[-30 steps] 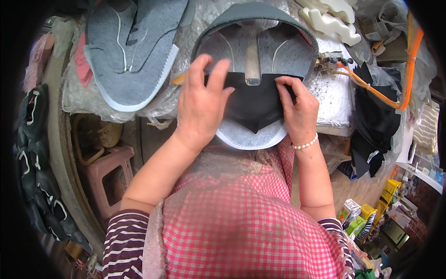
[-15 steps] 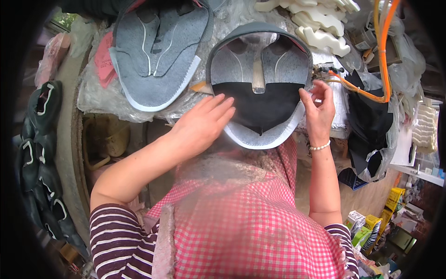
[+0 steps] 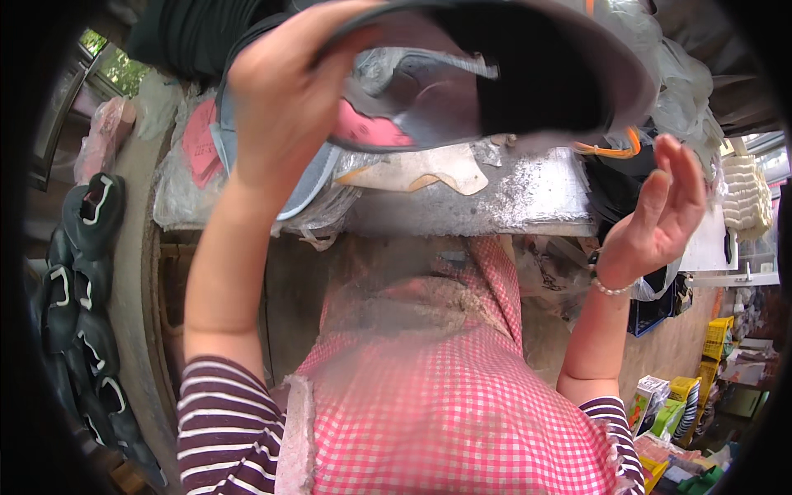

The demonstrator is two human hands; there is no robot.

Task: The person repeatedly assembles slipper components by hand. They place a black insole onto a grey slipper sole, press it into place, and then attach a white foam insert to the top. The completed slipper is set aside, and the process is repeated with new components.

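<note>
My left hand point(image 3: 289, 91) is closed on one end of a grey shoe upper point(image 3: 627, 78), which is raised above the bench and tilted on its side. A black lining piece point(image 3: 536, 70) covers the inside of its toe part, and some pink shows on the inner side near my hand. My right hand point(image 3: 660, 219) is apart from the upper, below its toe end, with fingers spread and nothing in it. Behind my left forearm, another grey-blue upper point(image 3: 307, 188) lies on the bench, mostly hidden.
The worn bench point(image 3: 528, 202) carries a pale flat piece point(image 3: 441, 171), clear plastic and a pink piece point(image 3: 204, 144). Dark shoes point(image 3: 91, 214) line a shelf on the left. Black material point(image 3: 606, 186) hangs at the right bench end, near an orange cord point(image 3: 615, 150).
The upper has come up off the bench, turned sideways, in my left hand. My right hand has let go of its edge and moved right, opening. The black piece stays inside the upper.
</note>
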